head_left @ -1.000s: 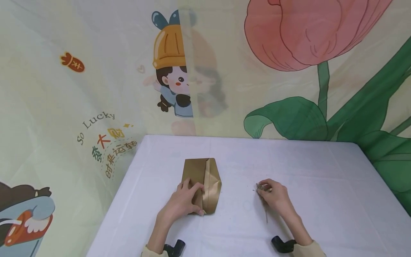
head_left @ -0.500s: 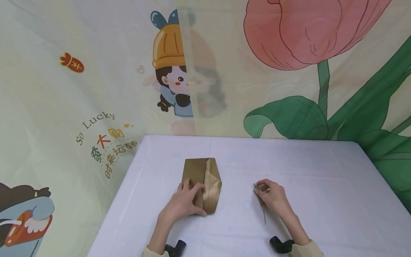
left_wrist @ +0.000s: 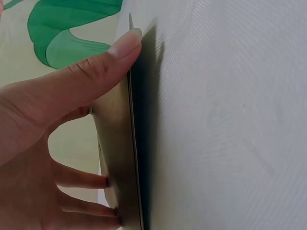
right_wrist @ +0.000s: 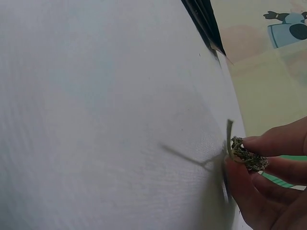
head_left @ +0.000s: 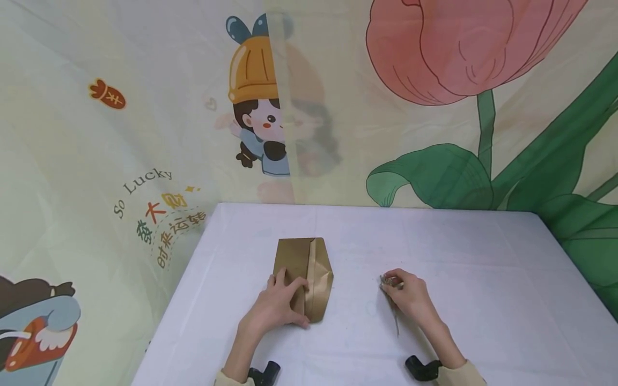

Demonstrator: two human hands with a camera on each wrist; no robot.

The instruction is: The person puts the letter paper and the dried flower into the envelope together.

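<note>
A gold paper envelope (head_left: 293,254) lies on the white table, its flap (head_left: 322,284) unfolded toward the right. My left hand (head_left: 273,301) holds it near the front, fingers spread over its face. In the left wrist view the thumb (left_wrist: 125,44) is against the envelope's edge. To the right of the envelope, my right hand (head_left: 410,294) pinches a small clump of dried herbs (right_wrist: 252,160) between thumb and fingertips. One short, pale stem (right_wrist: 230,134) sticks out of the clump. Part of the clump is hidden by the fingers.
The white-covered table (head_left: 483,268) reaches back to a printed curtain (head_left: 328,64) with cartoon figures and a large flower. A few tiny dark crumbs are scattered between the hands. Black wrist cameras (head_left: 423,369) sit on both wrists.
My right hand has shifted slightly left with the dried herbs. The left hand stays on the envelope, its thumb moving only a little along the near edge.
</note>
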